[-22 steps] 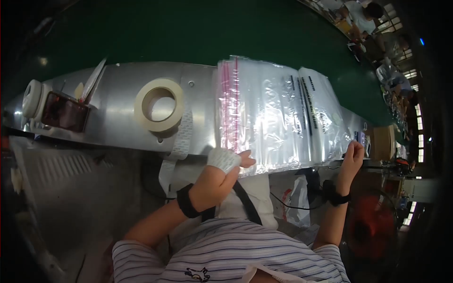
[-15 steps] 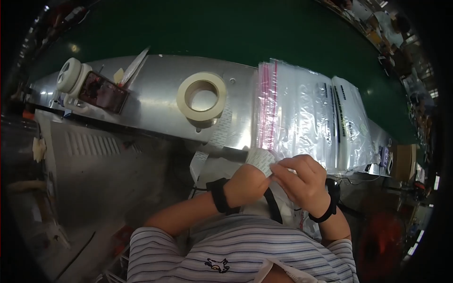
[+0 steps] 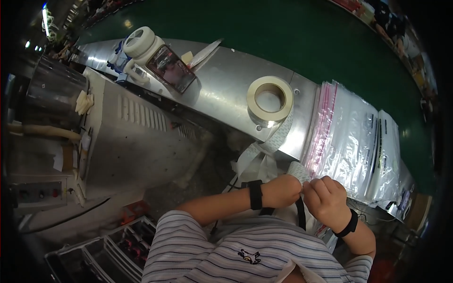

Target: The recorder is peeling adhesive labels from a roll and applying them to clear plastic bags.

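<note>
My left hand (image 3: 282,190) is closed around a white tape strip (image 3: 297,170) with faint print, which curls up behind its knuckles. Close against it, my right hand (image 3: 326,200) pinches at the strip's end; the fingertips of both hands meet, and the exact pinch point is hidden. A thick cream tape roll (image 3: 253,113) lies flat on the metal table. From it a printed length of tape (image 3: 279,134) runs over the near table edge and hangs in loops in front of me. Right of the roll, clear plastic zip bags (image 3: 347,137) with pink seals lie in overlapping stacks.
A metal table (image 3: 222,94) borders a green surface (image 3: 236,28). On its left stand a white lidded jug (image 3: 141,45) and a leaning phone (image 3: 171,68). A grey vented machine housing (image 3: 137,137) stands at left, above a black crate (image 3: 106,250). A cardboard box (image 3: 419,211) is at far right.
The view has swung left, so the table things appear farther right, and more of the machine housing shows. My hands have drawn closer together, and less of the held strip shows.
</note>
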Tool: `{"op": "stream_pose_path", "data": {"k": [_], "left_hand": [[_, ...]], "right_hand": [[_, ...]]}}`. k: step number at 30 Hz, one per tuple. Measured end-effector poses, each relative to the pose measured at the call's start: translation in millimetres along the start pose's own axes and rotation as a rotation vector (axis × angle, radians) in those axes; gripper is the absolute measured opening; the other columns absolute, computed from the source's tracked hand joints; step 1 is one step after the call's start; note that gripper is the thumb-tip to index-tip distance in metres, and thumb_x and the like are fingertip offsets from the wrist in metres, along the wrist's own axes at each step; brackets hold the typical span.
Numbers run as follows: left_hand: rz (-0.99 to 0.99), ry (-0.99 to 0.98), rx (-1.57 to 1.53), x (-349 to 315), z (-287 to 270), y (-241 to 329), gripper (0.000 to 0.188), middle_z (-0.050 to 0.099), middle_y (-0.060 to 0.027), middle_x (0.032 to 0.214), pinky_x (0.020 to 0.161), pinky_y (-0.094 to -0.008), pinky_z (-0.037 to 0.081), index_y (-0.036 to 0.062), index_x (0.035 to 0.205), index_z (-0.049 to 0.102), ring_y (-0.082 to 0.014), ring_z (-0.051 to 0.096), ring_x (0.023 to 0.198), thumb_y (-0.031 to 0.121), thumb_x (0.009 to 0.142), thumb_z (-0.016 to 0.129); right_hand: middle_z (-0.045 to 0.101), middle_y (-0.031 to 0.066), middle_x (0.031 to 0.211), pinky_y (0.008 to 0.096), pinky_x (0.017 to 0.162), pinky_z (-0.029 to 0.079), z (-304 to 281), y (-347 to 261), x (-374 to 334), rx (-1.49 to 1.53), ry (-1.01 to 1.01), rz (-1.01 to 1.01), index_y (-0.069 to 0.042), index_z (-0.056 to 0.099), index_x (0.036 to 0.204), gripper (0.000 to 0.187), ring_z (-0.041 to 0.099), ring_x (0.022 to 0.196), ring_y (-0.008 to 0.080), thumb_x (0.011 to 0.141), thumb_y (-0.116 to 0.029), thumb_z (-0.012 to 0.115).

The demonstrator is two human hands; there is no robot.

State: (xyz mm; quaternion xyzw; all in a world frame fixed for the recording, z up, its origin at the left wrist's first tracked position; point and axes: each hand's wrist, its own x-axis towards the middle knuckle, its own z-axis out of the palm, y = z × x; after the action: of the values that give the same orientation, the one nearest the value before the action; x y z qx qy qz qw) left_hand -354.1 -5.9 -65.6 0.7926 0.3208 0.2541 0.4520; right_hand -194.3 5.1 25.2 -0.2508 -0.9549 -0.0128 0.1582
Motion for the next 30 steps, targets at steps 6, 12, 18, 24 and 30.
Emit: {"op": "stream_pose_path", "data": {"k": [6, 12, 18, 24, 30], "left_hand": [[-0.473, -0.092, -1.184, 14, -16, 31, 0.008, 0.053, -0.003, 0.056, 0.05, -0.0328, 0.04, 0.0009, 0.075, 0.057, -0.0175, 0.052, 0.052, 0.004, 0.073, 0.049], [-0.411, -0.157, -1.31, 19, -22, 25, 0.028, 0.051, 0.0008, 0.068, 0.049, -0.0234, 0.034, -0.0009, 0.104, 0.052, -0.0068, 0.043, 0.052, 0.008, 0.077, 0.054], [-0.28, 0.218, -0.785, 67, -28, 35, 0.014, 0.047, 0.0024, 0.068, 0.047, -0.0192, 0.03, 0.0027, 0.085, 0.053, -0.0023, 0.04, 0.053, 0.017, 0.086, 0.052], [-0.318, 0.456, -1.02, 106, -4, 16, 0.017, 0.05, -0.0006, 0.076, 0.063, -0.0237, 0.041, 0.0031, 0.083, 0.052, -0.0072, 0.046, 0.068, 0.019, 0.086, 0.051], [-0.466, 0.485, -1.067, 106, 18, -4, 0.019, 0.048, 0.0, 0.077, 0.065, -0.022, 0.039, 0.0021, 0.086, 0.054, -0.006, 0.044, 0.068, 0.021, 0.087, 0.049]], "right_hand": [[0.05, 0.0071, 0.072, 0.028, 0.045, 0.042, 10, -2, -6, 0.275, 0.146, 0.326, -0.002, 0.058, 0.074, 0.016, 0.053, 0.058, 0.0211, 0.06, 0.0, 0.065], [0.049, -0.0025, 0.066, 0.021, 0.049, 0.038, 11, 25, -15, 1.141, 0.261, 1.03, -0.001, 0.054, 0.072, 0.009, 0.048, 0.053, 0.0053, 0.081, 0.0, 0.052], [0.045, -0.0027, 0.058, 0.0175, 0.048, 0.032, -3, 45, -32, 1.121, 0.392, 1.147, -0.003, 0.053, 0.073, 0.012, 0.042, 0.054, 0.0027, 0.085, -0.007, 0.051], [0.051, 0.0061, 0.08, 0.0265, 0.06, 0.04, 41, 71, -57, 0.437, 0.459, 1.122, -0.001, 0.053, 0.087, 0.015, 0.05, 0.068, 0.0147, 0.081, -0.013, 0.061], [0.048, 0.0111, 0.078, 0.0398, 0.065, 0.04, 66, 59, -50, -0.134, 0.237, 0.956, -0.002, 0.05, 0.081, 0.019, 0.049, 0.074, 0.0287, 0.074, -0.012, 0.065]]}}
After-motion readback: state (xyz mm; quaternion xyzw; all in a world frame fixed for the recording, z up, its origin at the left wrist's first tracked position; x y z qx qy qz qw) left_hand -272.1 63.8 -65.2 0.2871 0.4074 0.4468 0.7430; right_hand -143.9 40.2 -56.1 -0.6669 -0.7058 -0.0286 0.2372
